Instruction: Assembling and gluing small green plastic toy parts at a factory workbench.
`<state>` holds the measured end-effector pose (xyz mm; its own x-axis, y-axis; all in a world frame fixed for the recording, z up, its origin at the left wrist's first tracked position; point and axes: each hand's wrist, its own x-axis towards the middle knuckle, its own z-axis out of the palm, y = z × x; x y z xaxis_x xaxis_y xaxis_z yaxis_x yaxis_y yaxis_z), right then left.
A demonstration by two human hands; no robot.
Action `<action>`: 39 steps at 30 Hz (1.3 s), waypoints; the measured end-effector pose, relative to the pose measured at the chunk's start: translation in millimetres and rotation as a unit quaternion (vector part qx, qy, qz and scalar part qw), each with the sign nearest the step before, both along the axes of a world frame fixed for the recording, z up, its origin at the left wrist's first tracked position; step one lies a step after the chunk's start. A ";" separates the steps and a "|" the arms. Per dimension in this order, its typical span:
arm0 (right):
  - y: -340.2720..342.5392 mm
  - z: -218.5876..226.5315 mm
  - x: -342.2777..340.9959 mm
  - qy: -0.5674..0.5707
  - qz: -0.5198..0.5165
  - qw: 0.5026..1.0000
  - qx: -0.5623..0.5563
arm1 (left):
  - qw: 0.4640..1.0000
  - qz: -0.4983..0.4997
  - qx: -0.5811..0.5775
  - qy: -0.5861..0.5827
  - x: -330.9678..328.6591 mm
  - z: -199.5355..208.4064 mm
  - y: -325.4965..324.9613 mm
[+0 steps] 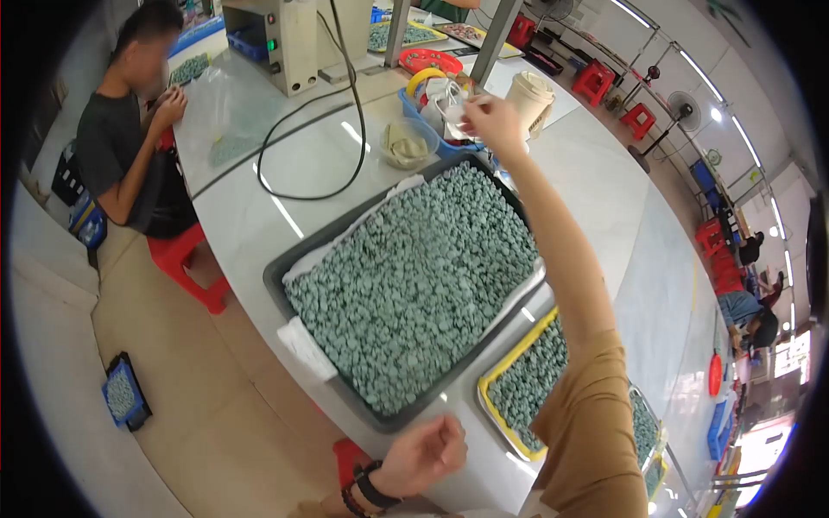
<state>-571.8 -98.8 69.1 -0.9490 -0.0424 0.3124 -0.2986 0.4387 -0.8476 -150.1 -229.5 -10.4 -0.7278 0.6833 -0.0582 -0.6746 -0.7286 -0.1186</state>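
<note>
A large dark grey tray (278, 268), lined with white cloth, stands on the table in front of me. It is filled with small blue-green stones (406, 285). My right hand (494, 125) reaches past the tray's far right corner, above a blue basket (413, 108) of mixed items. Its fingers are closed at a thin white piece, too blurred to name. My left hand (423, 455), with dark bands at the wrist, hovers by the tray's near edge. Its fingers are loosely curled in, and nothing shows in them.
A yellow-rimmed tray (486, 393) of darker stones lies right of the big tray. Beyond stand a clear plastic bowl (408, 144), a lidded beige cup (530, 97) and a machine (276, 47) whose black cable (361, 129) loops over the table. A person (129, 129) sits at the left.
</note>
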 end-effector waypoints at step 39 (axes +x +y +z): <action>37.5 -21.9 550.8 0.083 -0.172 0.976 0.102 | 0.972 -0.164 -0.090 0.145 74.7 67.4 107.3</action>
